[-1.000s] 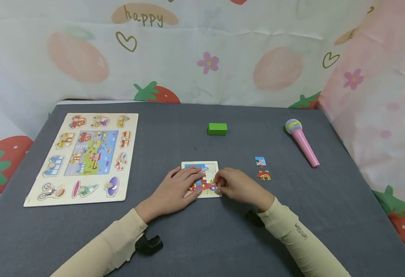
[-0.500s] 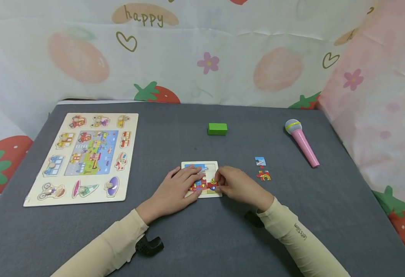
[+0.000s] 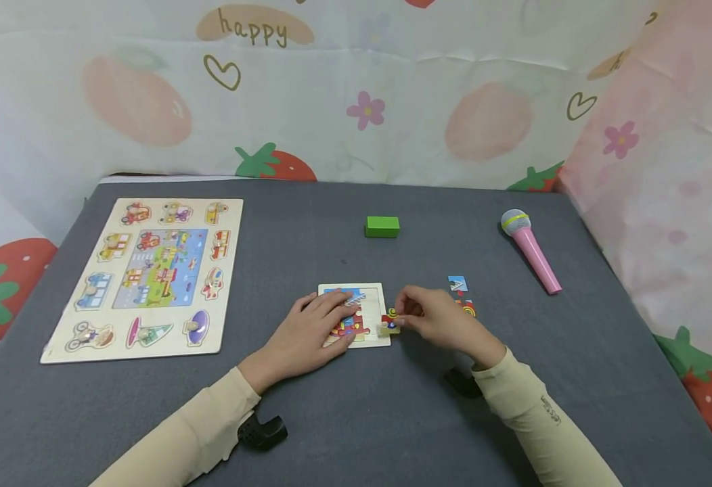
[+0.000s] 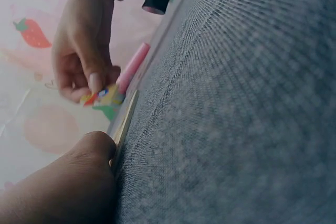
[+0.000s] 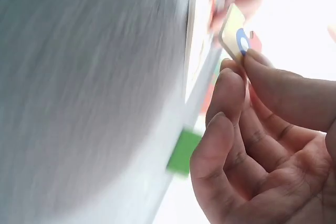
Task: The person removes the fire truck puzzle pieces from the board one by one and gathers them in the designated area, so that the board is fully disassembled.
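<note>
A small jigsaw board [image 3: 375, 292] with a pale frame lies on the grey table, part of its picture filled in. My left hand [image 3: 313, 331] rests on its left side, fingers spread straight across the picture and covering some of it. Between thumb and fingertips my right hand [image 3: 435, 318] pinches a puzzle piece [image 3: 389, 323] over the frame's right edge. In the right wrist view the piece [image 5: 234, 32] is yellow with a blue and white ring and is tilted up off the board. The left wrist view also shows the right hand [image 4: 86, 51] pinching it.
Two loose puzzle pieces [image 3: 458, 284] lie right of the board, one partly behind the right hand. A green block [image 3: 382, 227] sits behind the board, and a pink toy microphone [image 3: 532, 251] lies at the right. A large wooden picture puzzle [image 3: 149, 281] fills the left side.
My right hand has lifted a puzzle piece from the board's lower right and drawn it to the right, leaving a bare spot. The left hand has stayed in place.
</note>
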The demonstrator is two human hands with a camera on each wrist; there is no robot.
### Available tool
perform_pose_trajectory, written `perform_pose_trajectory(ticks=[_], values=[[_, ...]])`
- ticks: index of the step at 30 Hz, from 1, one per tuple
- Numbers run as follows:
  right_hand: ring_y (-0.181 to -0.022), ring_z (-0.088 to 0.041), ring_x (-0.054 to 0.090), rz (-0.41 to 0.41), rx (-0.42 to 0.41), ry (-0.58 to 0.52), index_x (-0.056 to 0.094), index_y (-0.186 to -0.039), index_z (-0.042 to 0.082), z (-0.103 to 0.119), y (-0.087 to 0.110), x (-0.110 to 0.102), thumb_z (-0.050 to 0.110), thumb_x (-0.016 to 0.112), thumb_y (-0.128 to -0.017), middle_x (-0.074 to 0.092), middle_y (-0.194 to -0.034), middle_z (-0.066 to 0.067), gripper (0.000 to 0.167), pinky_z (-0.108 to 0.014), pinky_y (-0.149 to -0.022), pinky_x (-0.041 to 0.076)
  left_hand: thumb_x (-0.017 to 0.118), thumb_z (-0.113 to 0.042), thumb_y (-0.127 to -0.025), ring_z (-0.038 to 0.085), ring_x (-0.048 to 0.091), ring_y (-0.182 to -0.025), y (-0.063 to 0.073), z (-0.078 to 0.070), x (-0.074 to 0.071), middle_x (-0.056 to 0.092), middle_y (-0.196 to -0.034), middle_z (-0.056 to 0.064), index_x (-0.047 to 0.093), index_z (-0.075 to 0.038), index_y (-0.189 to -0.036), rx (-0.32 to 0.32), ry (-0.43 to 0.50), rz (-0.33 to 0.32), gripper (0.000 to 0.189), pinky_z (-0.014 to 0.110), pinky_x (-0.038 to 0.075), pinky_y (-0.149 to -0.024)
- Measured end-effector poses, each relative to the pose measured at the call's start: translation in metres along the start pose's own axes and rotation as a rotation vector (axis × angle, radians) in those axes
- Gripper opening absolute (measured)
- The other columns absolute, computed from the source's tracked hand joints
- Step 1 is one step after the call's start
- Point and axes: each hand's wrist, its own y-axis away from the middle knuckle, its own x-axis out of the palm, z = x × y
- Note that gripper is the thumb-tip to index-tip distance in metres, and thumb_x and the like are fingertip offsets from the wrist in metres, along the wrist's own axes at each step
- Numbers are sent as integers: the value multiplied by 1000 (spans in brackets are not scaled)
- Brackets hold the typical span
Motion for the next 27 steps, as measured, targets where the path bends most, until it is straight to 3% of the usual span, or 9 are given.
perform_pose_trajectory(ticks=[4,13,20,27], values=[[-74,-13,57,-18,19,-5,59,-90,10,-18,15,-18,8,69,-88,63,-83,0,10,-28,-64,48,51,-47,-95,21,26,-144,1,-1,-1,37,-151,4,52,-25,-138,-39,24,39,49,48,26,-110],[-75,-14,59,-15,141,-42,62,-93,11,-58,55,-48,12,66,-91,64,-83,-1,4,-28,-65,47,50,-47,-95,22,27,-143,2,-1,-1,39,-150,5,51,-25,-138,-31,25,42,49,49,27,-108],[-73,-16,58,17,208,-29,62,-94,7,-75,73,-52,13,65,-92,63,-84,-4,7,-28,-63,48,48,-48,-95,20,27,-143,1,1,1,40,-149,4,51,-25,-138,-25,9,57,49,47,27,-109],[-72,-14,57,-7,216,-16,62,-94,7,-80,74,-51,12,64,-92,63,-83,-3,5,-27,-62,47,50,-46,-95,20,27,-143,1,-1,-5,40,-149,4,52,-24,-138,-38,22,58,48,47,26,-109]])
